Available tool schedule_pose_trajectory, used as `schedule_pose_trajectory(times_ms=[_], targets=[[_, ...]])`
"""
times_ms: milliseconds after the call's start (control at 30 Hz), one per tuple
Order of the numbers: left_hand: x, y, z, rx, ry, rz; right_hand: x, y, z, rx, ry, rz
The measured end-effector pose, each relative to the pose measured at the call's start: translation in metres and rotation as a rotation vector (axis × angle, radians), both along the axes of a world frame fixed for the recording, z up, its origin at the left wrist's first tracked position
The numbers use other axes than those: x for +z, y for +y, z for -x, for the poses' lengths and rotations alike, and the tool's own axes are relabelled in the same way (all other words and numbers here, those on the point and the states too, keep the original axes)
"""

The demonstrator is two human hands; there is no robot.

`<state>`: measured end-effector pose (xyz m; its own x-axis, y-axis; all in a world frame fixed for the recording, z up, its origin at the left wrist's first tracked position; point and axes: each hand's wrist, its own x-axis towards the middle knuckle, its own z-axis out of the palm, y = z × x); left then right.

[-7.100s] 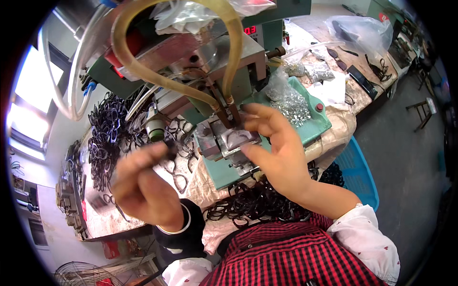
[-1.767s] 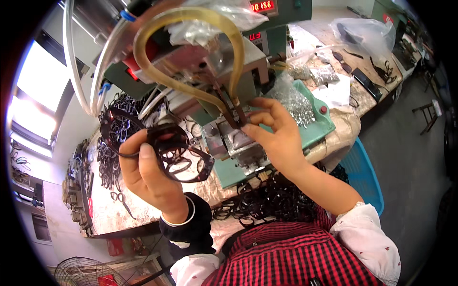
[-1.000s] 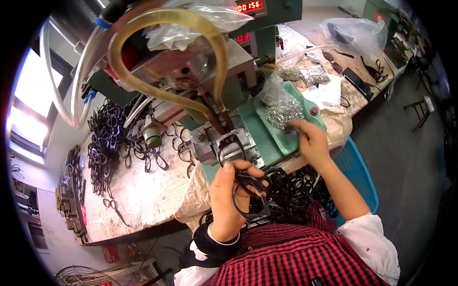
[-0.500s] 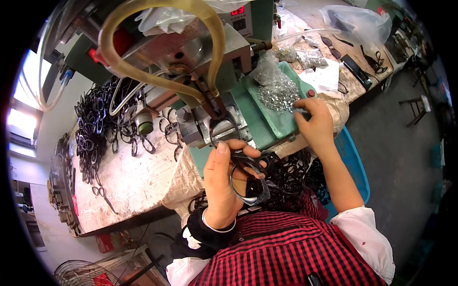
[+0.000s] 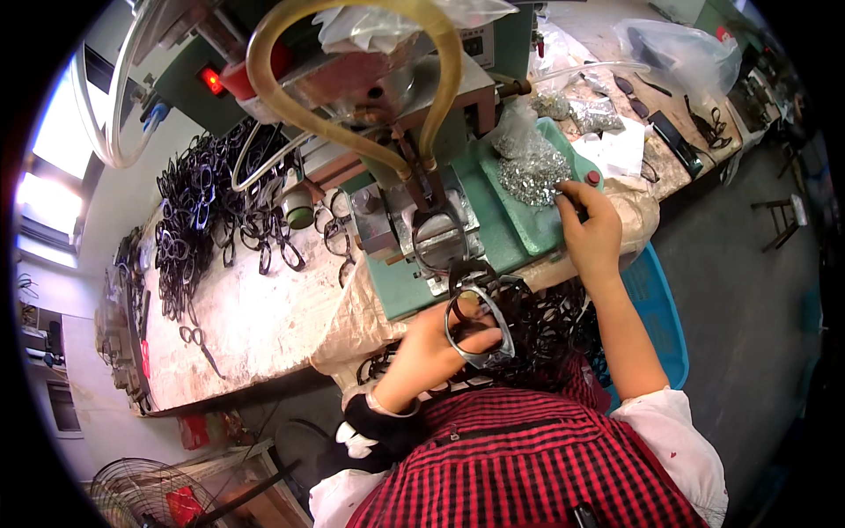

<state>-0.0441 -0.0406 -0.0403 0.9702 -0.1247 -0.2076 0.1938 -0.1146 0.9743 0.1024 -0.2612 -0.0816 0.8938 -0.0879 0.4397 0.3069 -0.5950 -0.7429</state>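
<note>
Left hand (image 5: 433,345), lower centre of the frame: closed around a dark plastic spectacle frame front with two lens openings (image 5: 475,321), thumb across the lower rim, the piece held just below the front edge of the machine. A dark sleeve cuff covers the wrist.

Right hand (image 5: 590,231), right of centre: fingertips pinched together at the near edge of a heap of small silvery metal parts (image 5: 532,172); whether a part sits between the fingers cannot be told. The heap lies in a shallow green tray (image 5: 528,231) on the machine's right side.

Between the two hands, at frame centre, stands a green bench machine with a metal clamping fixture (image 5: 422,233); a second dark frame front rests in the fixture. Two amber hoses (image 5: 352,141) loop from the upper frame down to the head above the fixture. A red lamp glows at upper left of the machine.

Left of the machine, a pale, worn surface (image 5: 255,317) carries many dark spectacle frames (image 5: 198,220), piled toward the upper left. Below the hands, a further mass of dark frames lies by the person's lap, beside a blue plastic crate (image 5: 656,299) at right.
</note>
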Motion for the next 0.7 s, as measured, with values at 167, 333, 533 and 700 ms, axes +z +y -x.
schedule_pose_trajectory(times_ms=[167, 333, 533, 700], targets=[[0.093, 0.059, 0.013, -0.7, -0.907, -0.324, 0.006, 0.0, -0.004, 0.079, 0.056, -0.11], [0.076, 0.114, 0.037, 0.06, -0.422, 0.227, 0.008, 0.014, -0.013, 0.077, 0.007, -0.18], [-0.037, 0.188, 0.035, 0.54, -0.231, -0.547, 0.004, -0.017, 0.017, 0.012, -0.057, -0.121], [0.035, 0.206, 0.039, 0.228, 0.043, -1.158, 0.046, 0.0, 0.034, 0.214, -0.179, -0.001]])
